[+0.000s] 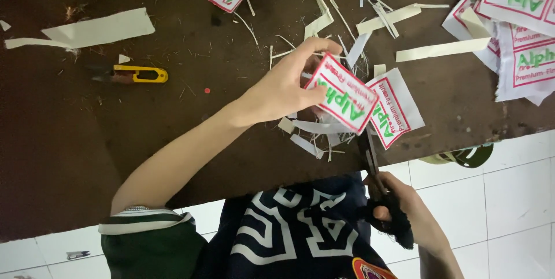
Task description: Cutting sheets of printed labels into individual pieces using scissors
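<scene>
As we look down from the head camera, our left hand (283,91) pinches a thin, floppy label strip (347,98) by its near edge above the brown table (69,157). It looks light and bends easily. Our right hand (404,215) is closed around black scissors (373,166), whose blades meet the strip's lower edge.

The left hand (283,91) holds a label (342,94) above the worktop (69,140), over a second label (396,105) and a heap of offcuts (315,134). The right hand (404,209) holds scissors (370,157) at the near edge, blades beneath the held label. A thread snipper (139,74) lies to the left. Label stacks (520,19) lie at far right.
</scene>
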